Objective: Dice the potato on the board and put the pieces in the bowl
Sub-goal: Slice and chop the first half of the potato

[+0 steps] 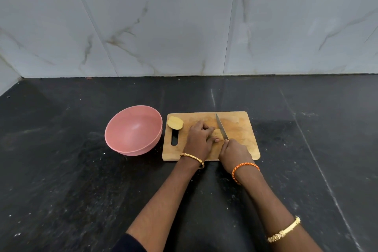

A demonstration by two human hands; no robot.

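Observation:
A wooden cutting board lies on the black counter. My left hand grips a potato piece at the board's middle, with curled fingers covering most of it. My right hand grips the handle of a knife, whose blade lies against the piece's right side and points away from me. A potato half rests cut face up at the board's far left corner. A pink bowl stands left of the board with nothing in it.
The black stone counter spreads wide around the board and bowl. A white marble-tiled wall closes off the back and meets a side wall at the far left corner.

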